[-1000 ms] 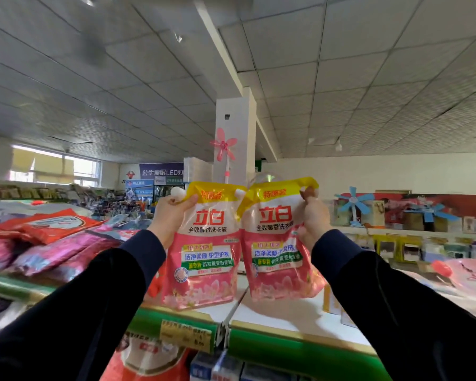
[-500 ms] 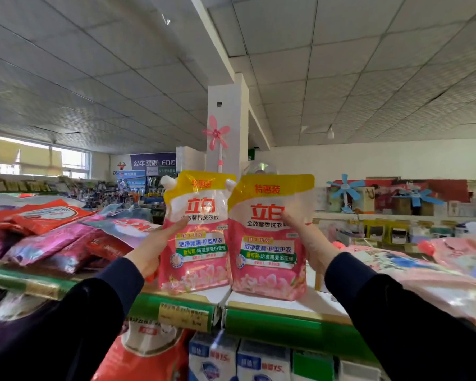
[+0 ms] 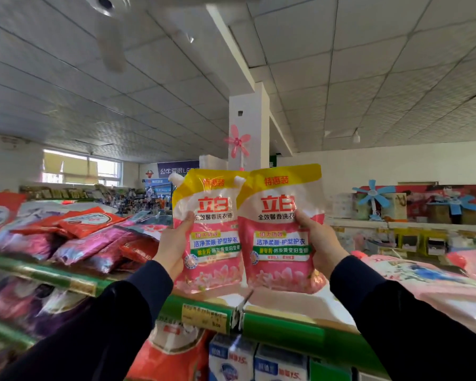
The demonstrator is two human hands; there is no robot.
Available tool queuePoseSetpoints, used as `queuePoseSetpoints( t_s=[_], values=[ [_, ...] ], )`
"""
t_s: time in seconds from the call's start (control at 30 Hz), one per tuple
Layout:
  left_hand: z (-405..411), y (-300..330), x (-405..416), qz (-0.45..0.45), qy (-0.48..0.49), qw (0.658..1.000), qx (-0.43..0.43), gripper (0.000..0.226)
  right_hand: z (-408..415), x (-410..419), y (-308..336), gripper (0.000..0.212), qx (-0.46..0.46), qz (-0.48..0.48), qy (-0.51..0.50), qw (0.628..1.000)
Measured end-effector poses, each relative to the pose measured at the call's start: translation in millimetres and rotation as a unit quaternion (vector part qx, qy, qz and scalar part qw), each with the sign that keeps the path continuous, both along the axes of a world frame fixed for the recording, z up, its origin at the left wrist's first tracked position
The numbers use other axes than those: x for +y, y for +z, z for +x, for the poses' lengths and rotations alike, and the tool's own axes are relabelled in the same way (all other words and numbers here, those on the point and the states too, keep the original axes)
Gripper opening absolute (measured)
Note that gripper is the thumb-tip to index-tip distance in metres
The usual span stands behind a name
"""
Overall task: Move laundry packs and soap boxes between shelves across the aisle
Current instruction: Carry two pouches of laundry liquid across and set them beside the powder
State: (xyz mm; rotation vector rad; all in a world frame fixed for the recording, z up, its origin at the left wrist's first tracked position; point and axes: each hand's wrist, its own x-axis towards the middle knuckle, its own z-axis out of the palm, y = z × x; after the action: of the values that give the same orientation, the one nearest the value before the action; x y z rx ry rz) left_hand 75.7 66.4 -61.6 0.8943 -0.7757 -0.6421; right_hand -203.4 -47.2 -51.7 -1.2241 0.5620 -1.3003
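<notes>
We see both arms stretched up and forward — our left hand [image 3: 173, 246] grips the left laundry pack [image 3: 208, 232] by its 9 o'clock edge, thumb across the front. Our right hand [image 3: 320, 244] pinches the right laundry pack [image 3: 279, 229] at 3 o'clock. Both packs stand upright, edges overlapping, on the green-edged top shelf [image 3: 283, 328].

Premises: retail shop, household goods. Evidence: green-edged shelves [image 3: 280, 329] bearing price labels [image 3: 204, 318], stacked detergent packs [image 3: 88, 243], boxed soap [image 3: 256, 362] below, further stocked aisles [image 3: 412, 213] beyond.
</notes>
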Motion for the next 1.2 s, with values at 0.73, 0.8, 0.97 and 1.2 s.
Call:
queuePoseSetpoints(
  t_s=[0.73, 0.8, 0.97, 1.2],
  values=[
    [-87.5, -14.8, 438.2, 0.014, 0.465, 0.885, -0.018, 0.051, 116.0, 259.7, -41.4, 0.036, -0.005, 0.031, 0.493, 0.869],
    [-106.5, -17.2, 495.9, 0.018, 0.517, 0.856, -0.019, 0.048, 130.0, 309.2, -45.2, 0.038, -0.006, 0.031, 0.547, 0.837],
    [-164.8, -17.0, 637.9, 0.027, 0.627, 0.779, -0.021, 0.04, 151.7, 449.4, -46.5, 0.036, 0.004, 0.035, 0.656, 0.754],
    [-252.1, -5.9, 813.9, -0.012, 0.744, 0.668, -0.024, 0.039, 151.5, 655.9, -35.6, 0.034, 0.005, 0.031, 0.77, 0.638]
  ],
)
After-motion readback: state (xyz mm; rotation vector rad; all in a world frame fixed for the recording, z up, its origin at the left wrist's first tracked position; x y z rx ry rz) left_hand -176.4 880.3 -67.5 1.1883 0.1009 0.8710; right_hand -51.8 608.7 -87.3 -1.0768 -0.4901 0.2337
